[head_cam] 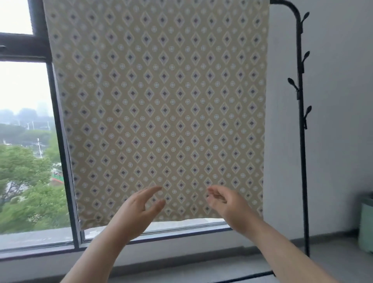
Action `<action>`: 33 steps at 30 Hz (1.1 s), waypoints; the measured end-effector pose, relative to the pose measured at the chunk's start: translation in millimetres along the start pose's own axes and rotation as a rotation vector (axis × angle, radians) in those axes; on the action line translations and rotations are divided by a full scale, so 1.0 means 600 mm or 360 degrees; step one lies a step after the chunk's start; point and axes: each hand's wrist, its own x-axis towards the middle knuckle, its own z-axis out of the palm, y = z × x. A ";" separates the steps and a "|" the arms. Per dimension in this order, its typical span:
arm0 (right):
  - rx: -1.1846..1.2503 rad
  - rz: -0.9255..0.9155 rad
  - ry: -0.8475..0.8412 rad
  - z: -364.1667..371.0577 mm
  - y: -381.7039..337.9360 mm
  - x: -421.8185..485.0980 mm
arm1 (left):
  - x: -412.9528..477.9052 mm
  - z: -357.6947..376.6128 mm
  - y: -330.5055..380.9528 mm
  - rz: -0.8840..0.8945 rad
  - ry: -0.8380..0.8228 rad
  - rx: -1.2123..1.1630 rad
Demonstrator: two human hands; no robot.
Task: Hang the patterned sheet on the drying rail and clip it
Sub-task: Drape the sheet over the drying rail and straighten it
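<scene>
Patterned sheet (161,101) is up: hanging flat and full-width in front of the window (24,101), beige w/ dark diamonds and pale rings. Its top edge runs out of shot. Bottom hem hangs just above the sill (40,238), a bit lower at the left corner.

Drying rail (279,2): only the black bend at top right shows, just beside the sheet's upper right corner. From there the upright post (302,161) drops down along the grey wall (339,101). Four leaf-shaped prongs (305,17) stick out of the post, three to the right, one to the left. Can't tell if they're hooks or clips.

Both hands are raised low in front of the sheet, near its hem. Left hand (139,210): grip open, fingers near straight, thumb spread, holding nothing. Right hand (226,204): grip loose, fingers lightly curled toward the cloth, nothing in it. Blurry, so can't say if the fingertips touch the fabric. The hands are apart, w/ a strip of pattern showing between them.

Far right, low: edge of a pale green bin (366,222) against the wall.
</scene>
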 end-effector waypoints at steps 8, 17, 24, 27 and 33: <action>-0.0485 0.0008 -0.0240 -0.057 -0.015 0.125 | 0.132 -0.008 0.018 -0.0008 -0.0246 0.0211; -0.0308 -0.0089 -0.0184 -0.244 -0.230 0.413 | 0.475 -0.202 0.167 0.0115 0.0021 -0.0055; -0.0352 -0.0514 0.0254 -0.481 -0.406 0.673 | 0.811 -0.372 0.317 0.0536 0.0411 -0.0011; -0.0410 -0.0839 0.0527 -0.577 -0.505 0.769 | 0.923 -0.466 0.386 0.0752 0.0660 0.0167; -0.0974 -0.1043 0.0833 -0.712 -0.633 0.906 | 1.095 -0.583 0.462 0.0726 0.0901 0.0495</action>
